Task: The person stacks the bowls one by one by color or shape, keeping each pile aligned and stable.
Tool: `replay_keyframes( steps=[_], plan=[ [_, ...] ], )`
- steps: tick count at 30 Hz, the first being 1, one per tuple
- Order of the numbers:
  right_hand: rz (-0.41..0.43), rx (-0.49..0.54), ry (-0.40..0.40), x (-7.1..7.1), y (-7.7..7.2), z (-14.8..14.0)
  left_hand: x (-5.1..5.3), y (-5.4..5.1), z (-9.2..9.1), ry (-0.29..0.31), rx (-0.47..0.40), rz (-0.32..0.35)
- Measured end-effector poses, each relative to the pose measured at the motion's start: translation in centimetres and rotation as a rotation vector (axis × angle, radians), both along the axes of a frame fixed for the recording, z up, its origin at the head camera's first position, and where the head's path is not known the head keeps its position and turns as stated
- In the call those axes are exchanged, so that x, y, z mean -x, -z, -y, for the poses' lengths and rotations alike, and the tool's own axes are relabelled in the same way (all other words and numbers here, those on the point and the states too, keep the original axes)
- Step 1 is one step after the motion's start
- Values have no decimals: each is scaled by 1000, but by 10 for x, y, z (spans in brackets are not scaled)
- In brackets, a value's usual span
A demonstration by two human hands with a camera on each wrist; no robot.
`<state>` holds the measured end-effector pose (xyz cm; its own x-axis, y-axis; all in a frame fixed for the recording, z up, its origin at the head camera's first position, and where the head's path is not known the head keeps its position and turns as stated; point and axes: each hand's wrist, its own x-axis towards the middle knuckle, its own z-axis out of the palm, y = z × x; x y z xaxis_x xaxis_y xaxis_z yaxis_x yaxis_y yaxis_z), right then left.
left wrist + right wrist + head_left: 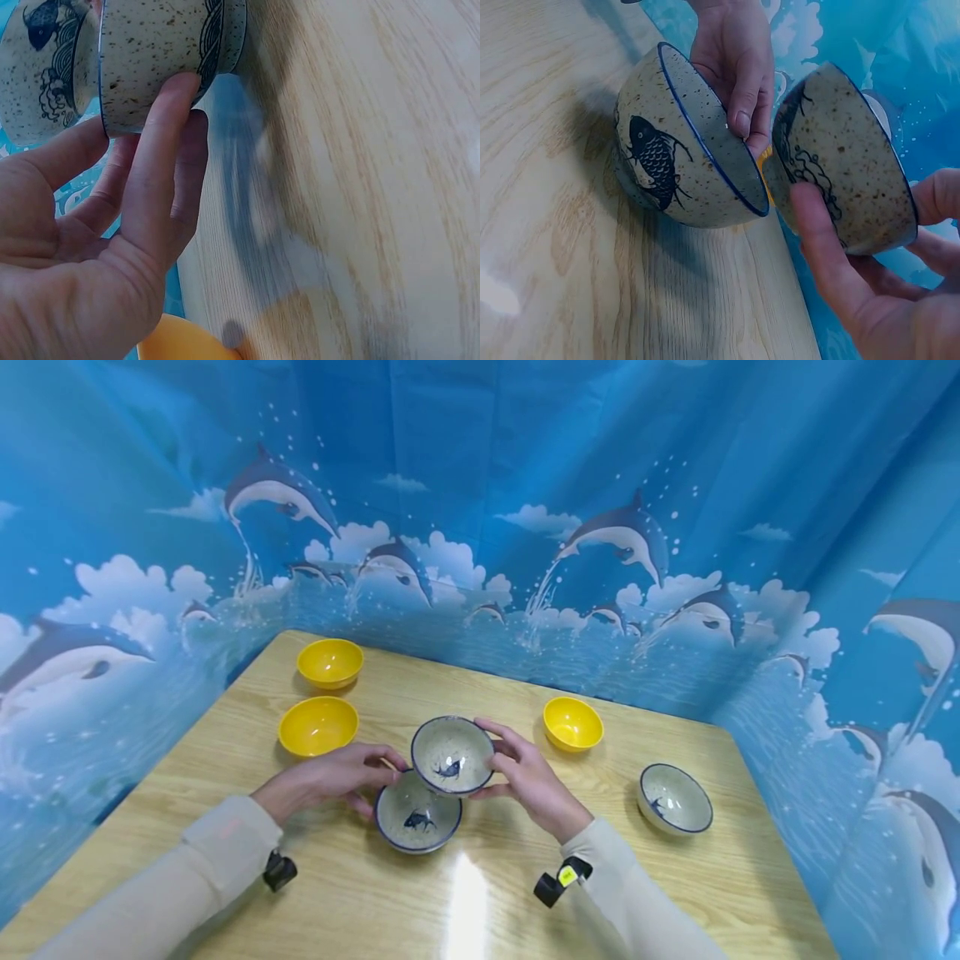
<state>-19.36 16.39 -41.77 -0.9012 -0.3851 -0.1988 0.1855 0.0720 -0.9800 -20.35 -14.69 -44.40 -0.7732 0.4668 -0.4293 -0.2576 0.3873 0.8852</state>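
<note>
two speckled bowls are held one over the other above the middle of the surface (360, 893), and their offset is what counts: the upper bowl (453, 747) is set toward the far edge and slightly toward the right edge from the lower bowl (417, 814), so the rims overlap only partly in the head view. both are round, with no long axis to align; the openings face up. the right hand (525, 777) is nearer the upper bowl, gripping its right side with curled fingers; the left hand (341, 777) pinches the lower bowl on the side toward the left edge.

the head view shows the fish inside both bowls but hides their feet. the right wrist view shows the upper bowl's foot side turned to the lower bowl's mouth, and a fish on the lower one's outer wall. whether the bowls touch, or the lower one rests on the surface, i cannot tell.

a third speckled bowl (675, 799) sits toward the right edge, a yellow bowl (573, 724) near the far edge.
</note>
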Motion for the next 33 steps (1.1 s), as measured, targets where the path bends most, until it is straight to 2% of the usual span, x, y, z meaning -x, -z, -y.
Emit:
replay_keyframes(
  steps=[9, 25, 33],
  plan=[
    [-24, -3, -86, -4, 6, 1, -1, 1, 2, 15, -31, -13],
    [-33, -72, -152, -9, 15, 3, 0, 3, 2, 20, -58, -11],
    [-113, -133, -186, -13, 11, 11, 1, 1, 0, -6, -21, 6]
  ],
)
